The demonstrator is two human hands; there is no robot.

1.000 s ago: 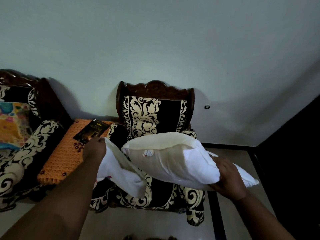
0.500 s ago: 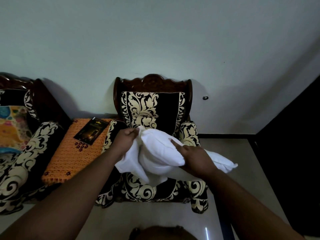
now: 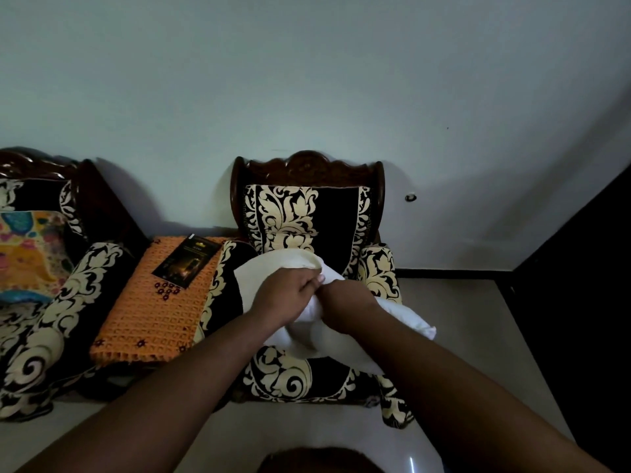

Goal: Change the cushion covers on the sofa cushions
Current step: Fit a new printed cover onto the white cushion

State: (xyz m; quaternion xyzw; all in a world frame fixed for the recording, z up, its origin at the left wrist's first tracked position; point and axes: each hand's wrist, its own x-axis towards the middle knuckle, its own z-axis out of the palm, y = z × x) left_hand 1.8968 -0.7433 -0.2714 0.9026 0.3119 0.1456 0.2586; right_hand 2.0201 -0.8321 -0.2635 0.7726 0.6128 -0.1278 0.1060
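Both hands on cushion (image 3: 307, 339) | left hand (image 3: 288, 295) grips cover (image 3: 269, 268)

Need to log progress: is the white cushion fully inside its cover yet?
Not yet. One end of the white cushion sticks out bare past the right hand, while the left hand grips the cover.

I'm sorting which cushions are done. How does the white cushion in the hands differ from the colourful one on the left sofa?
The white cushion is plain; the colourful cushion has a multicoloured print. The white one is held over the armchair and bunched by the left hand; the colourful one lies untouched on the left sofa.
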